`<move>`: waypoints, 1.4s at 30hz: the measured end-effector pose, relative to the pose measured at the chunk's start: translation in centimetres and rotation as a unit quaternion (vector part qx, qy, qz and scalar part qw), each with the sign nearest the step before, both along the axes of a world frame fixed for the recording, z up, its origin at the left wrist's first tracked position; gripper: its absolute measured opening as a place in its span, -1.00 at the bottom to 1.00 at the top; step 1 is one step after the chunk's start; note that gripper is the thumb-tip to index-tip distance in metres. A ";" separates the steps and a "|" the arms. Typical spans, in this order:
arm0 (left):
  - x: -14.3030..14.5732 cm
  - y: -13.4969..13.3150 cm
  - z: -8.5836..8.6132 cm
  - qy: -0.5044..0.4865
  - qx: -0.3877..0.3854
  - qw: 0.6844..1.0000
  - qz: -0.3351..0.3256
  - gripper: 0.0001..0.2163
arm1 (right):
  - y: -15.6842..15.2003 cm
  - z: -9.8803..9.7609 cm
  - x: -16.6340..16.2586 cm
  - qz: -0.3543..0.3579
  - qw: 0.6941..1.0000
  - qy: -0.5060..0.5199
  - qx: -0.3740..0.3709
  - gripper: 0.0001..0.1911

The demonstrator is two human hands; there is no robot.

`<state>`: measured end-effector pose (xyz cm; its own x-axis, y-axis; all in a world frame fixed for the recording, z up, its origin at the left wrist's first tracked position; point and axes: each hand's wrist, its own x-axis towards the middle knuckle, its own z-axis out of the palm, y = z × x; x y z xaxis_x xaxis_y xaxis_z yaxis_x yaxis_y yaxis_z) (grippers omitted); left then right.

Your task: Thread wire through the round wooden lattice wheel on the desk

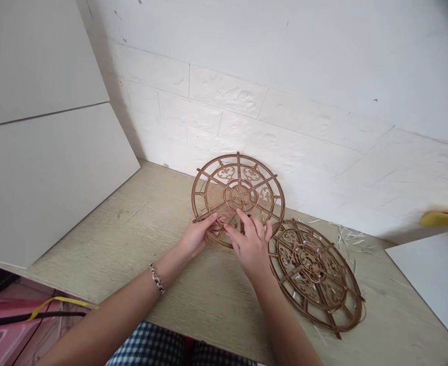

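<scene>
right, a round brown lattice (242, 190) stands tilted before the white wall (242, 96), its lower left pinched by the person's left hand (195, 238). the right hand (251, 243) curls half-open at its lower middle, grip unclear from here. a second lattice (310, 265) lies beside it.

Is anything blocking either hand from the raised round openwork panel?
Nothing visible: the left hand holds the raised openwork panel low on its left; the right hand is at its lower middle. A second openwork panel lies to the right, not in between.
</scene>
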<state>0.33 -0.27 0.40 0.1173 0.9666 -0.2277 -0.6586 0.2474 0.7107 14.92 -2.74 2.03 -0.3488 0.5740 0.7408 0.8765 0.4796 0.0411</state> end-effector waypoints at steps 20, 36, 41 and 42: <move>0.7 -0.3 0.4 0.162 0.131 0.977 0.050 -0.75 | 2.2 5.4 -4.0 -0.023 0.930 0.098 -0.354 -0.81; 0.3 -0.5 1.2 0.222 0.138 0.961 0.090 -0.70 | 2.7 6.6 -5.0 -0.030 0.923 0.066 -0.379 -0.85; 0.3 -0.5 0.9 0.250 0.157 0.952 0.077 -0.69 | 3.3 6.8 -3.8 0.018 0.910 0.057 -0.410 -0.78; 0.3 -0.4 0.8 0.250 0.159 0.952 0.080 -0.69 | 3.4 6.8 -3.6 0.031 0.911 0.049 -0.409 -0.76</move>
